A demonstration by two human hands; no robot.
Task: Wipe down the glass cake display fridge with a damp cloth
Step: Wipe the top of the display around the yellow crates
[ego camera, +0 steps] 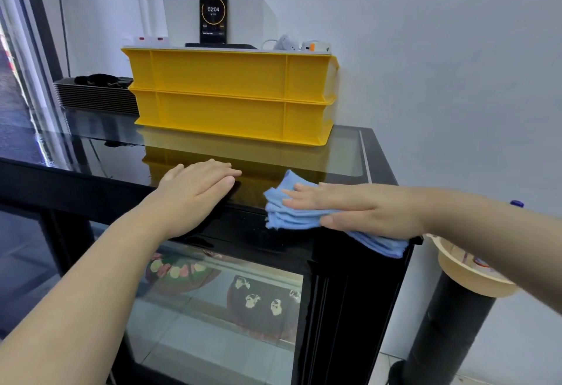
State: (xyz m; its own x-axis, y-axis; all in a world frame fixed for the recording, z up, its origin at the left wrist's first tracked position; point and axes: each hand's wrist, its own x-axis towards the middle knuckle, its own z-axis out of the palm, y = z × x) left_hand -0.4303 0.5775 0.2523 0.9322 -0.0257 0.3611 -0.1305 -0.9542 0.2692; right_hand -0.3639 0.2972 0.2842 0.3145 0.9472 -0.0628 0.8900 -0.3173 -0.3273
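Note:
The black-framed glass cake display fridge (100, 153) fills the lower middle of the view, with cakes visible through its front glass. A folded light-blue cloth (286, 212) lies on the fridge's top near its front right corner, one end hanging over the edge. My right hand (343, 206) presses flat on the cloth with straight fingers. My left hand (197, 185) rests flat on the glass top near the front edge, a little left of the cloth, holding nothing.
Two stacked yellow crates (231, 92) stand at the back of the fridge top, with a phone (213, 17) showing a timer on them. A stack of dark trays (94, 94) sits to their left. A cream basin (468, 275) on a black cylinder stands right of the fridge.

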